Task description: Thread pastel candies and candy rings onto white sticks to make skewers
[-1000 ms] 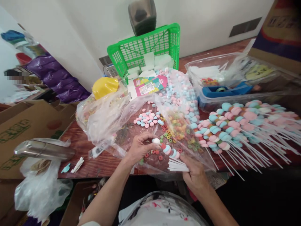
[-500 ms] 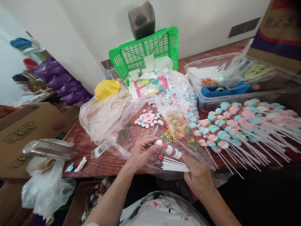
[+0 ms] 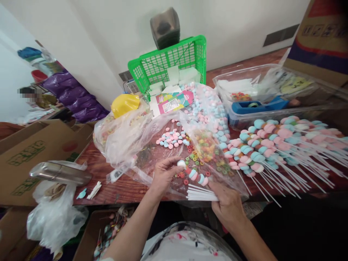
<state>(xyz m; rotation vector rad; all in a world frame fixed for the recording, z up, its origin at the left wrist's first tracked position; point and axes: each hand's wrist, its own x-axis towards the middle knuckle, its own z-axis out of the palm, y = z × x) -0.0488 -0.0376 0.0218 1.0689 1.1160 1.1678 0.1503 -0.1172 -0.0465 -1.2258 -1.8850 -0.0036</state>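
Observation:
My left hand (image 3: 164,176) is closed in a pinch on a round white candy (image 3: 181,164) at the upper left end of a candy skewer (image 3: 196,175). Pink, blue and red pieces are threaded along that skewer. Its lower end runs to my right hand (image 3: 228,203), closed around it and a bundle of white sticks (image 3: 200,193) that point left. Just beyond my fingers, red and green candy rings (image 3: 193,156) and a pile of pink and blue round candies (image 3: 173,138) lie on clear plastic. My right palm is hidden.
Finished-looking candy skewers (image 3: 272,145) are heaped at the right. Behind stand a green crate (image 3: 202,54) and a clear bin (image 3: 272,69) with a blue tape dispenser (image 3: 246,106). Left are a yellow bowl-like object (image 3: 125,105), a steel flask (image 3: 61,174) and a cardboard box (image 3: 40,145).
My left hand has shifted very slightly left with the white candy. My right hand stays almost in place with the sticks. The camera view has moved a little.

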